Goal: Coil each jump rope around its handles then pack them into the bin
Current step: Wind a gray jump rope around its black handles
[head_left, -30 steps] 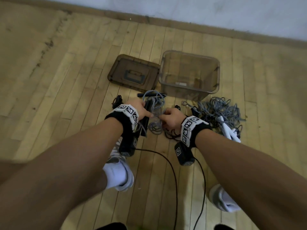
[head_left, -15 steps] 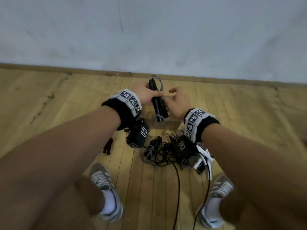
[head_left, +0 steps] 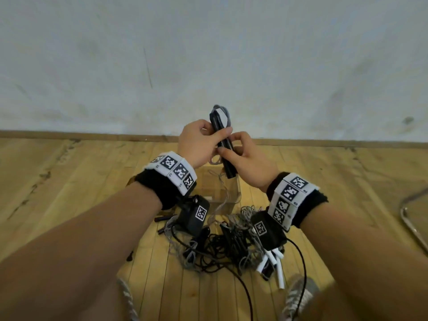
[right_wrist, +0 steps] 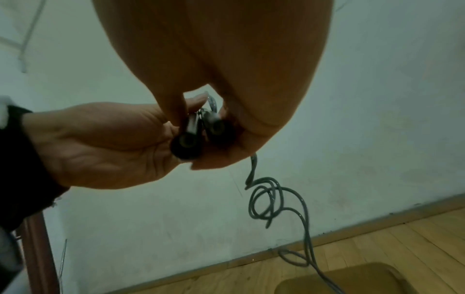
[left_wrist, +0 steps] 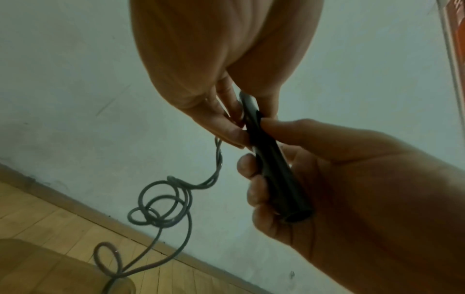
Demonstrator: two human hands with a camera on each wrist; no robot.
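Two black handles (head_left: 223, 144) of one jump rope are held side by side, upright, in front of the wall. My left hand (head_left: 212, 137) grips their upper half and my right hand (head_left: 231, 147) pinches them lower down. In the right wrist view both handle ends (right_wrist: 187, 142) face the camera. The grey rope (head_left: 220, 205) hangs loose from them in tangled loops (left_wrist: 161, 204) down into the clear bin (head_left: 234, 193), which my wrists partly hide. On the floor in front of the bin lies a tangle of more ropes (head_left: 220, 246).
White handles (head_left: 275, 265) lie at the right of the pile. A bent metal tube (head_left: 410, 223) lies on the wooden floor at far right. My shoes (head_left: 298, 295) are just behind the pile. The wall's baseboard (head_left: 92, 136) runs behind the bin.
Both hands have lifted the black handles from the floor pile up in front of the wall, and closed in on them. The view has tilted up, and the bin lid is out of sight.
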